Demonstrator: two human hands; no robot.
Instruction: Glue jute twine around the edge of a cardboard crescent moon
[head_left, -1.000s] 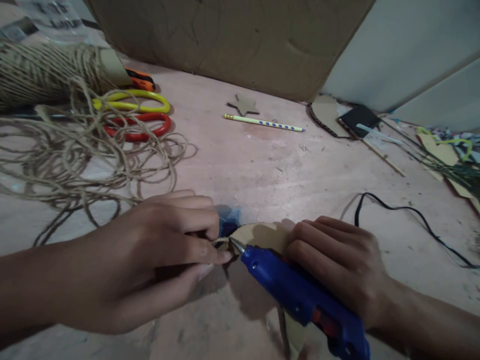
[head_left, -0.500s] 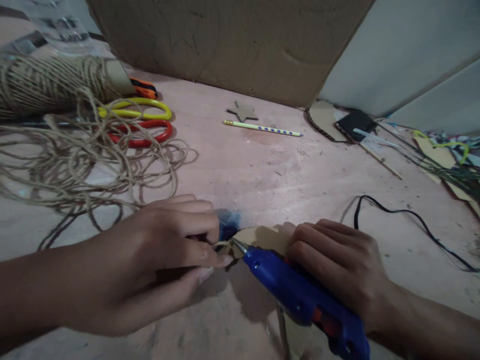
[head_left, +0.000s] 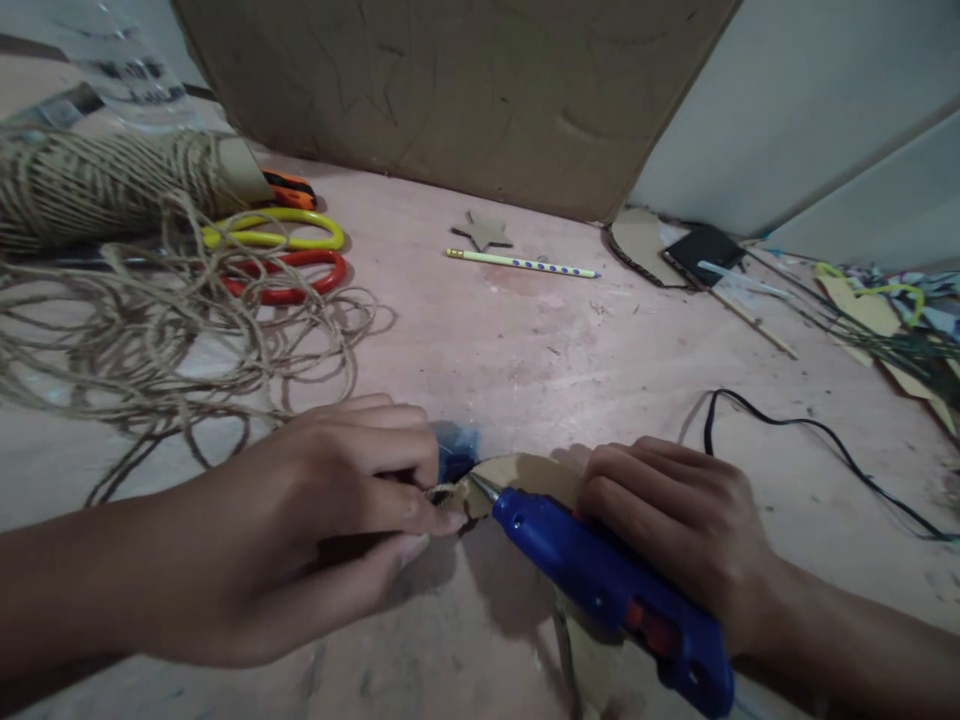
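with left hand [head_left: 322,510] pinching cardboard [head_left: 529,474] and right hand [head_left: 671,520] clasping the glue gun [head_left: 592,585], a slip could press its likely hot nozzle [head_left: 484,487] into the nearby fingertips [head_left: 448,520].

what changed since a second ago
The right hand has shifted the blue glue gun slightly rightward, drawing its nozzle away from the left hand. Nothing visibly taken or released. The left hand still pinches at the cardboard piece; pencil and cardboard star lie as before.
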